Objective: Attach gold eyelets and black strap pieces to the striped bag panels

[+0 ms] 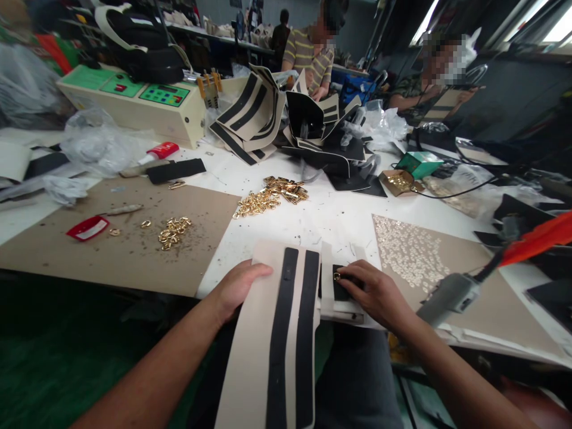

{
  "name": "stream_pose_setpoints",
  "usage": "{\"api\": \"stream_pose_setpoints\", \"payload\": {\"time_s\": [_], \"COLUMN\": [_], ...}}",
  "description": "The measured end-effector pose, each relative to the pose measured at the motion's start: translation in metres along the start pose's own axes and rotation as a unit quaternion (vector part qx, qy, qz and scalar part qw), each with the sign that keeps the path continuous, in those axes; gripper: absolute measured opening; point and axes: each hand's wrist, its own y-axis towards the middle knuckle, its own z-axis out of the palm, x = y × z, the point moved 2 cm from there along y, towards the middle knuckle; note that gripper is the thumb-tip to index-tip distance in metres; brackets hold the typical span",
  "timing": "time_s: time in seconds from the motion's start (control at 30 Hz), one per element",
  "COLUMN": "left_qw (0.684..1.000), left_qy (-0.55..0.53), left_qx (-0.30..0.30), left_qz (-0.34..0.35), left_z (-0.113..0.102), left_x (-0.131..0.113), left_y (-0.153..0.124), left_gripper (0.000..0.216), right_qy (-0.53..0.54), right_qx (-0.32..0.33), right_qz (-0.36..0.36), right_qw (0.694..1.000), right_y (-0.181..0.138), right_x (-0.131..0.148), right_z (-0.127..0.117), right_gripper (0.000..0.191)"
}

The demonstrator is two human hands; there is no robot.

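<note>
A long beige panel (263,333) with two black stripes hangs over the table's near edge towards my lap. My left hand (236,289) grips its left edge, thumb on top, fingers curled under. My right hand (373,292) rests on a small black and beige piece (333,295) just right of the panel, fingertips pinched at a small gold ring (336,276) on it.
A heap of gold buckles (270,198) lies mid-table, and more gold rings (173,231) sit on a brown board (134,238) at left. A pile of striped panels (286,122) and a cream machine (134,101) stand behind. Grey tool (451,292) at right. Two people sit across.
</note>
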Motion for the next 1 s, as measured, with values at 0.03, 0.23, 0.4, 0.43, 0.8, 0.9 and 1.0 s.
{"api": "stream_pose_setpoints", "payload": {"time_s": [0.03, 0.23, 0.4, 0.43, 0.8, 0.9, 1.0], "left_qw": [1.000, 1.000, 1.000, 1.000, 1.000, 0.999, 0.999], "left_qy": [-0.001, 0.008, 0.005, 0.001, -0.021, -0.025, -0.030], "left_qx": [0.001, -0.010, 0.000, 0.003, -0.001, 0.002, 0.002], "left_qz": [0.000, -0.002, -0.007, -0.009, -0.018, -0.024, -0.030], "left_z": [0.0002, 0.0004, 0.0011, 0.0014, 0.0021, 0.0018, 0.0016], "left_x": [0.0000, -0.0009, -0.0007, -0.0009, -0.0048, -0.0044, -0.0044], "left_y": [0.0000, 0.0016, 0.0023, 0.0021, 0.0007, 0.0013, 0.0015], "left_gripper": [0.024, 0.023, 0.027, 0.027, 0.023, 0.023, 0.024], "right_qy": [0.006, -0.078, -0.157, -0.159, -0.178, -0.173, -0.166], "right_qx": [-0.007, 0.007, 0.002, -0.003, -0.010, -0.018, -0.001], "right_qz": [-0.005, -0.037, -0.067, -0.078, -0.088, -0.085, -0.069], "right_qw": [1.000, 0.996, 0.985, 0.984, 0.980, 0.981, 0.984], "right_y": [-0.0009, 0.0004, -0.0020, -0.0026, -0.0001, -0.0005, 0.0007], "right_x": [-0.0005, 0.0037, 0.0019, 0.0006, 0.0059, 0.0051, 0.0055], "right_z": [0.0006, -0.0008, -0.0005, 0.0000, 0.0002, 0.0015, 0.0017], "right_gripper": [0.019, 0.021, 0.028, 0.028, 0.022, 0.023, 0.023]}}
